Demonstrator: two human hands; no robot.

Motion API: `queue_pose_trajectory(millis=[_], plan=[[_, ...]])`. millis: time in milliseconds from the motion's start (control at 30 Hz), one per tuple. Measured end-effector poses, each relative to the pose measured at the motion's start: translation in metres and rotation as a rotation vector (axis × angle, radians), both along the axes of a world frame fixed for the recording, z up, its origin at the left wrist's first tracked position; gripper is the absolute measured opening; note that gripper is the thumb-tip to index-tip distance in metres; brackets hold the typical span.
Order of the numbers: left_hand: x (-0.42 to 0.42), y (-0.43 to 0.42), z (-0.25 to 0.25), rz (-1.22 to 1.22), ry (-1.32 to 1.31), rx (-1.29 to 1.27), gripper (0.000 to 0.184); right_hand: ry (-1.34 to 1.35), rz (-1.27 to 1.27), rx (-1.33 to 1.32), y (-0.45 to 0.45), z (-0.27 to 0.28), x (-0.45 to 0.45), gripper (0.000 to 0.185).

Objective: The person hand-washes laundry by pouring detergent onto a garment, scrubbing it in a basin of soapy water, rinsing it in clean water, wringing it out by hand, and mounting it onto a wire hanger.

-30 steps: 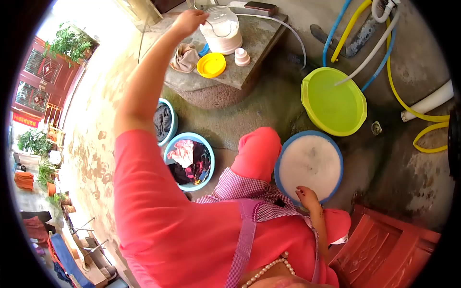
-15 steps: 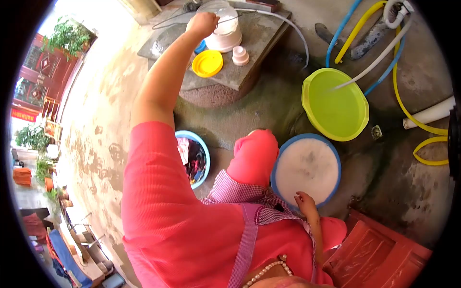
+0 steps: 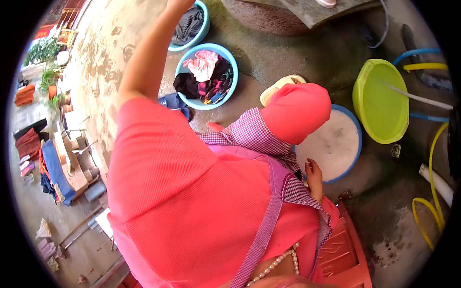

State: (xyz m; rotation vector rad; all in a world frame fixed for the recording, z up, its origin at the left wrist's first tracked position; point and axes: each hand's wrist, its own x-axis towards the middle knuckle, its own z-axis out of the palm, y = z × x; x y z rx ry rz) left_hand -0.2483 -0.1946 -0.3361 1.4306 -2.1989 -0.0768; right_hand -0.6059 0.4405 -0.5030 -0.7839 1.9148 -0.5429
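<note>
My left arm stretches to the top edge, where my left hand (image 3: 182, 3) is mostly cut off. Its fingers do not show, nor does anything it may hold. Nearest to it is a light blue basin with dark grey cloth (image 3: 189, 26). A second blue basin (image 3: 233, 67) holds pink, black and multicoloured clothes (image 3: 204, 72). My right hand (image 3: 314, 176) hovers by the near rim of a blue tub (image 3: 359, 139) of whitish, sudsy water (image 3: 329, 144). Its fingers are loosely bent and apart, with nothing visible in them.
A yellow-green basin (image 3: 382, 101) stands beyond the tub, with a pale hose (image 3: 418, 96) leading into it. Yellow hose (image 3: 434, 192) and a white pipe (image 3: 437, 185) lie at right. A stone slab (image 3: 321, 12) is at the top; dark slippers (image 3: 175, 103) lie by the clothes basin.
My view has swung, taking most of the stone slab out of frame. My left hand has left the white container there and moved over beside the blue basins. My right hand stays near the tub.
</note>
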Motion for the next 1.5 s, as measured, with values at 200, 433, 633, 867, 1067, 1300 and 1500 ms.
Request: queue_pose_trajectory(millis=[200, 433, 633, 867, 1067, 1300, 1500], plan=[[0.081, 0.134, -0.131, 0.450, 0.084, 0.777, 0.032, -0.077, -0.077, 0.033, -0.001, -0.023, -0.009, 0.028], [0.078, 0.217, -0.241, 0.415, -0.415, 1.076, 0.063, -0.197, -0.388, 0.127, -0.006, -0.027, -0.024, 0.026], [0.108, 0.188, -0.347, 0.507, -0.420, 0.859, 0.054, -0.080, -0.339, 0.160, -0.025, -0.007, -0.028, 0.022], [0.055, 0.150, -0.133, 0.160, 0.730, 0.978, 0.016, -0.201, -0.471, -0.319, -0.118, 0.046, 0.007, 0.022], [-0.146, 0.225, 0.091, -0.680, 1.065, 1.088, 0.015, -0.353, -0.759, -0.610, -0.118, 0.093, -0.011, 0.028], [-0.372, 0.409, 0.041, -0.874, 0.685, 1.849, 0.028, -0.881, -0.817, -1.162, -0.104, 0.124, -0.075, 0.043], [-0.369, 0.503, -0.096, -0.983, 0.105, 0.966, 0.057, -0.013, -1.141, -0.434, 0.030, 0.003, -0.108, 0.037]])
